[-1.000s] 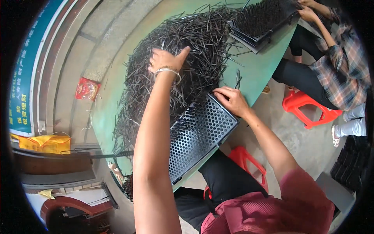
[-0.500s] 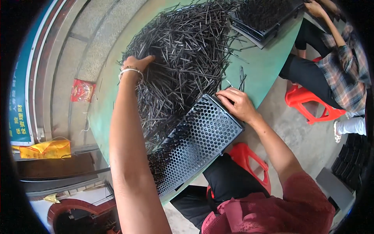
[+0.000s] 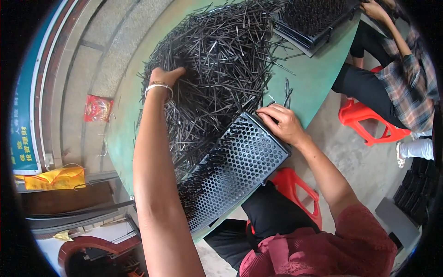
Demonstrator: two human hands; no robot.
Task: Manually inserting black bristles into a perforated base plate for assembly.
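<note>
A big heap of thin black strips (image 3: 226, 60) covers much of the green table. My left hand (image 3: 167, 77) reaches into the heap's left side, thumb stretched out to the right; the other fingers are buried among the strips, so their grip is hidden. In front of me lies a black perforated tray (image 3: 254, 152), slanting from lower left to upper right. Many strips stand in the holes along its far left part, while the right part shows bare holes. At the tray's upper right corner, my right hand (image 3: 282, 123) grips the rim with bent fingers.
Another black tray (image 3: 304, 39), filled with upright strips, stands at the table's far right, beside a co-worker's hand (image 3: 374, 10). Red stools (image 3: 369, 122) are on the floor at the right. A red packet (image 3: 98, 108) lies left of the green table (image 3: 300, 83).
My left hand has shifted slightly to the right within the heap. My right hand stays on the tray's corner. The co-worker's tray shows more sharply.
</note>
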